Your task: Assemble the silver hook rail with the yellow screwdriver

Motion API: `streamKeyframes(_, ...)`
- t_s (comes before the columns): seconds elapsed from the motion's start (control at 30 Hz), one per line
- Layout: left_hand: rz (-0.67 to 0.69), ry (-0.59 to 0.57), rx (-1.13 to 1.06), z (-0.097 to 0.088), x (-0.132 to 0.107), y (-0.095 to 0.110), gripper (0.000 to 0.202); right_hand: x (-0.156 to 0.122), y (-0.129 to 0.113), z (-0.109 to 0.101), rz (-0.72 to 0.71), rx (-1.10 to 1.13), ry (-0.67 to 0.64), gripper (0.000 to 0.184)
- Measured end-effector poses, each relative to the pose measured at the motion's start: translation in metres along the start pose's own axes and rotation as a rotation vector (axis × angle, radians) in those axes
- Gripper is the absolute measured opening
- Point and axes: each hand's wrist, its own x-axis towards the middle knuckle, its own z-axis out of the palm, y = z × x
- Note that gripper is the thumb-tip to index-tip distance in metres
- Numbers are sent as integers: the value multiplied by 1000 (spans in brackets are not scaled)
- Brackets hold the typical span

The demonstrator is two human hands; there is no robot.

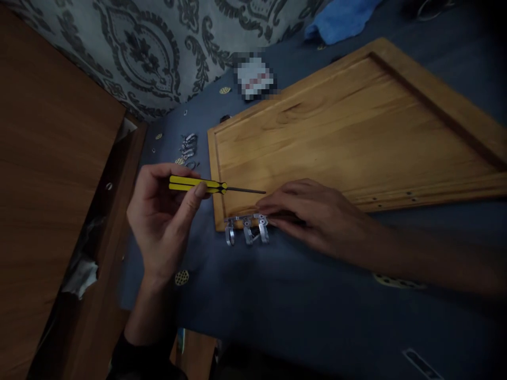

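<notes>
A screwdriver (190,183) with a yellow and black handle is held in my left hand (162,216), between thumb and fingers. Its thin shaft points right, above a wooden panel (285,142) with a raised frame. Along the near left edge of that panel sit shiny metal hooks (247,229), curving out past the wood. My right hand (312,211) is at this edge, its fingers drawn together beside the rightmost hook. What lies between those fingertips, if anything, is hidden. The screwdriver tip is close to my right fingers, and I cannot tell whether they touch.
More metal hooks (189,145) lie on the dark blue patterned cloth (285,295), left of the panel. A blurred-out packet (254,78) and a blue cloth (343,21) are behind it. Wooden furniture (51,121) stands along the left, with a patterned wall (158,47) at the back.
</notes>
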Motion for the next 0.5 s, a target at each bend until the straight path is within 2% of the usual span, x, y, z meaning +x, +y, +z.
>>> streamKeyframes(0.1,-116,-30,-57,-3,1,-29,28,0,0,0,6,-18,-11,21)
streamKeyframes(0.23,-278,-148,-58,-8,6,-70,50,0,1,1,-5,-32,3,20)
streamKeyframes(0.37,-308,-231,-7,-15,8,-95,52,-1,3,2,-33,-36,25,19)
streamKeyframes(0.5,-286,-278,79,-20,5,-105,48,-1,3,3,-43,-46,25,19)
